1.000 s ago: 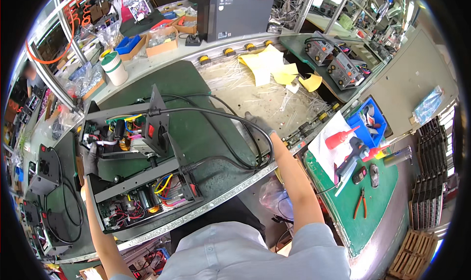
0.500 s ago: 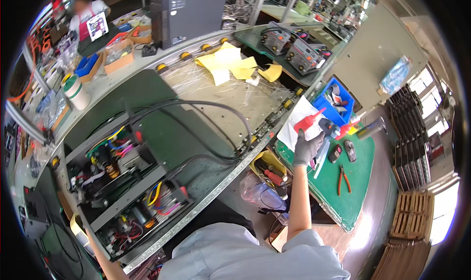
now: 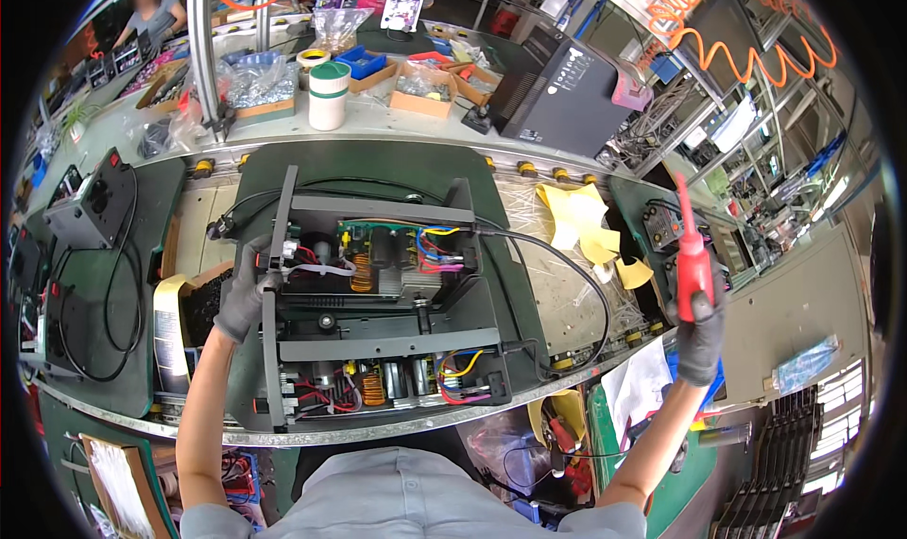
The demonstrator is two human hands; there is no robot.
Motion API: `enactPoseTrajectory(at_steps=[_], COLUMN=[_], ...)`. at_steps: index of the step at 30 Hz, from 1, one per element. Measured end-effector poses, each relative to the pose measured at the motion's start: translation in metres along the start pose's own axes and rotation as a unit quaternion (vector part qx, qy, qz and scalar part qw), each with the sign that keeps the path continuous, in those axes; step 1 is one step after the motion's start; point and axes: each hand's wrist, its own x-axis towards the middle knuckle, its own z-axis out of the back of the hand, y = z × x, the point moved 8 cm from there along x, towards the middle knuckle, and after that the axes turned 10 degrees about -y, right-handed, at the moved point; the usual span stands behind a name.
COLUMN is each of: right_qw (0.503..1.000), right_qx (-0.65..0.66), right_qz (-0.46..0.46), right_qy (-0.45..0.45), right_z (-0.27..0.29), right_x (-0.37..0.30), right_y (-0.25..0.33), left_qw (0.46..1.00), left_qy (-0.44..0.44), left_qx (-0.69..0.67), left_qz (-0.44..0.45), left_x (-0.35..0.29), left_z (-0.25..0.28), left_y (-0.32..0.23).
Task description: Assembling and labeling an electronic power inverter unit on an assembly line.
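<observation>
Raised at the right, my gloved right hand (image 3: 701,345) is closed round a red squeeze bottle (image 3: 694,270), its long thin nozzle pointing up. My gloved left hand (image 3: 244,295) grips the left end panel (image 3: 269,350) of an open dark grey machine housing. Two such housings lie side by side on a green mat: the far housing (image 3: 378,204) and the near housing (image 3: 392,348). Inside them show circuit boards, copper coils, heat sinks and coloured wires. A thick black cable (image 3: 567,248) loops out to their right.
Yellow sheets (image 3: 576,220) and clear strips lie right of the mat. Behind stand a white jar with green lid (image 3: 328,95), parts boxes (image 3: 422,93) and a tall dark cabinet (image 3: 567,90). More machines (image 3: 94,204) stand at left. A green side table (image 3: 605,435) is at lower right.
The view has swung left onto the housings. My right hand has brought the red bottle up from the green side table. My left hand, hidden before, now shows at the end panel.
</observation>
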Motion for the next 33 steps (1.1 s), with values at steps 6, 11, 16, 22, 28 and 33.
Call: enactPoseTrajectory(at_steps=[6,11,16,22,28,33], right_qw=[0.982,0.990,0.954,0.942,0.889,0.886], right_qx=[-0.161,-0.024,-0.091,-0.030,-0.187,-0.190], right_qz=[0.091,0.141,0.283,0.327,0.401,0.408], right_qy=[0.046,-0.018,-0.050,0.071,0.118,0.115], right_z=[-0.126,-0.156,-0.190,-0.253,-0.295,-0.301], right_x=[0.049,0.056,0.012,-0.043,-0.053,-0.054], right_y=[0.084,0.092,0.100,0.068,0.052,0.053], left_qw=[0.968,0.903,0.888,0.871,0.871,0.876], left_qy=[-0.100,0.116,0.197,0.237,0.249,0.243], left_qx=[0.122,0.311,0.370,0.376,0.355,0.349], left_qz=[-0.196,-0.272,-0.188,-0.207,-0.229,-0.228], left_x=[0.020,0.009,0.006,-0.006,-0.008,-0.009], left_z=[0.014,-0.123,-0.172,-0.184,-0.182,-0.183], left_y=[-0.112,-0.170,-0.151,-0.138,-0.140,-0.141])
